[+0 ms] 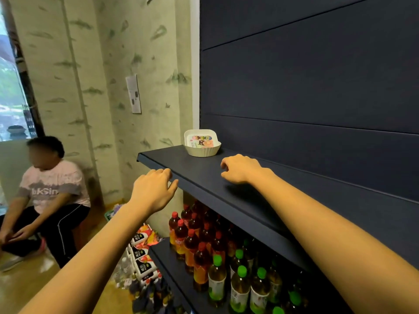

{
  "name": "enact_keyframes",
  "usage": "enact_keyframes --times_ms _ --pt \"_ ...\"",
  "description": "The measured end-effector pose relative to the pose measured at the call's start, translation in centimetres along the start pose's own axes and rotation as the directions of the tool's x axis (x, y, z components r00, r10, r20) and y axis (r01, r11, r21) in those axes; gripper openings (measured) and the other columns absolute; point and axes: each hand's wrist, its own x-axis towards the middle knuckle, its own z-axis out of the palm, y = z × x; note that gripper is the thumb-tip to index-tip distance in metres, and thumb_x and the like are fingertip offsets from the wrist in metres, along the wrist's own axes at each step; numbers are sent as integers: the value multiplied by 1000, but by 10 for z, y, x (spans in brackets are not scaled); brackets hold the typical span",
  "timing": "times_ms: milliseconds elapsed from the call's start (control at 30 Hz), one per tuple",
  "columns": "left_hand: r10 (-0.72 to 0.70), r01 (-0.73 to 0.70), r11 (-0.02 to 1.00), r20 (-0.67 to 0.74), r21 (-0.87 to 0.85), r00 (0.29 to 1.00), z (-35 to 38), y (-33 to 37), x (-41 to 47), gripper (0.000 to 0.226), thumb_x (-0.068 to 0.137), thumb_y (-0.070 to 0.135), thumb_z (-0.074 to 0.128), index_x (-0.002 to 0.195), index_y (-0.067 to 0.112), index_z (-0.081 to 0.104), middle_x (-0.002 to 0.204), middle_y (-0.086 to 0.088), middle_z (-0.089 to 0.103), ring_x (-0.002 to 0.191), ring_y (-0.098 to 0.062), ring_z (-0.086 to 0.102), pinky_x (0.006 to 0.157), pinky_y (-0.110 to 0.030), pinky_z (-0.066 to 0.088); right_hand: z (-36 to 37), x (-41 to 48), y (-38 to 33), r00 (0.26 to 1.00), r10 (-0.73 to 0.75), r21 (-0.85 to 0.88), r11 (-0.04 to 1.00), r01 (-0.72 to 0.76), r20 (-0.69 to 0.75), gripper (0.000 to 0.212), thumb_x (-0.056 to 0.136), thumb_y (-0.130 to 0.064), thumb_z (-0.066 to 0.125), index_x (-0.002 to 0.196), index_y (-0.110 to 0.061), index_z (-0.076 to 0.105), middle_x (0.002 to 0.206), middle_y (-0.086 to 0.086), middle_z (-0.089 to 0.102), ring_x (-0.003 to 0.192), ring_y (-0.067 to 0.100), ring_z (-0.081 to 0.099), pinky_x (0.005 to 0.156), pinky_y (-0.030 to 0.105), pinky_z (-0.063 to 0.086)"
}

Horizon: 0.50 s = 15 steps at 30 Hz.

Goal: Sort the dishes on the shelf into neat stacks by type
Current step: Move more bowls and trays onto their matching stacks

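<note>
A dark blue shelf [204,177] runs from the upper left toward the lower right. At its far left end sits a cream square dish [202,151] with a fluted wall and a colourful printed card or plate inside it. My right hand [240,168] hovers palm down over the shelf, a short way in front of the dish, fingers loosely curled and holding nothing. My left hand [154,189] is at the shelf's front edge, fingers spread and curled over the lip, empty.
Below is a lower shelf [165,264] packed with red-capped bottles [188,239] and green-capped bottles [240,284]. Snack packs [142,245] pile on the floor at the shelf's left end. A person [45,196] sits at the left by the wall.
</note>
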Motion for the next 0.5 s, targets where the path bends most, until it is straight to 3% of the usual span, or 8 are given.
enact_keyframes --times_ms 500 --pt "182 -177 979 44 -103 982 69 -129 168 38 96 39 37 113 10 56 119 -9 63 110 -28 60 84 -38 48 28 163 -55 945 321 0 947 -322 -59 38 94 -31 44 127 -15 53 127 8 56 113 27 57 79 34 42"
